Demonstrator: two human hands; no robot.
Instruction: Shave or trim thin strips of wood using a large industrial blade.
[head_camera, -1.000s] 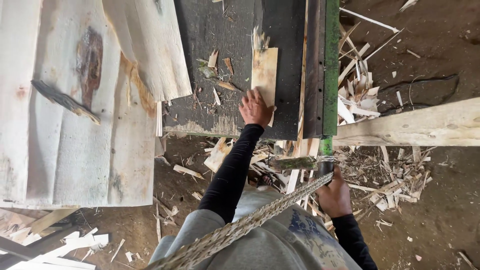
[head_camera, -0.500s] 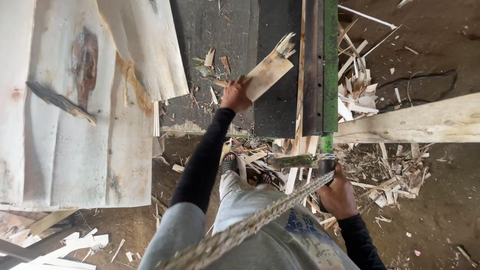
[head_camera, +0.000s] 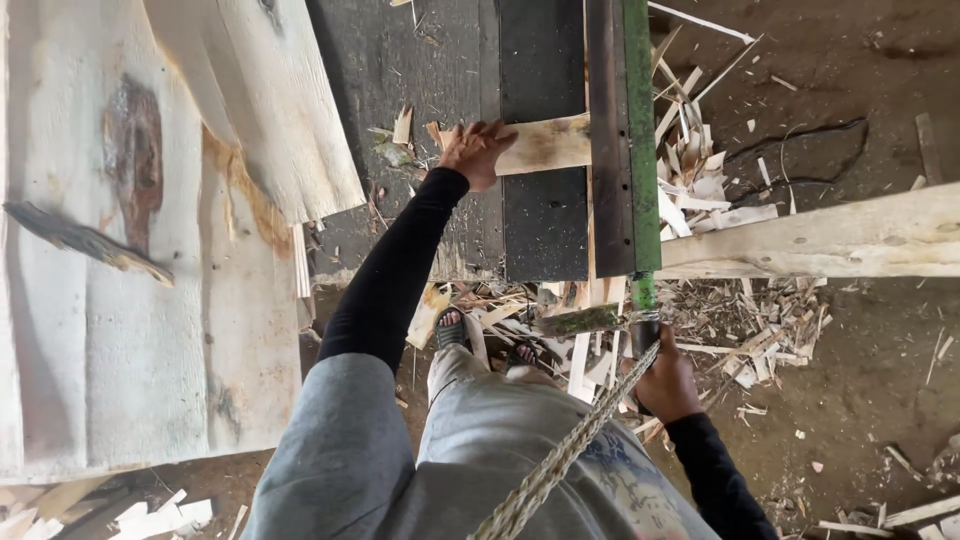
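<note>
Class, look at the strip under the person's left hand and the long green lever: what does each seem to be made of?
Strip: thin raw wood, pale, unpainted, with visible grain. Lever: probably metal, painted green and worn, straight-edged with a dark blade alongside.

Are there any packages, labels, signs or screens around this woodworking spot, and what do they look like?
None in view: only a veneer strip under the left hand, a green cutter arm with the right hand at its handle, pale veneer sheets and wood scraps.
</note>
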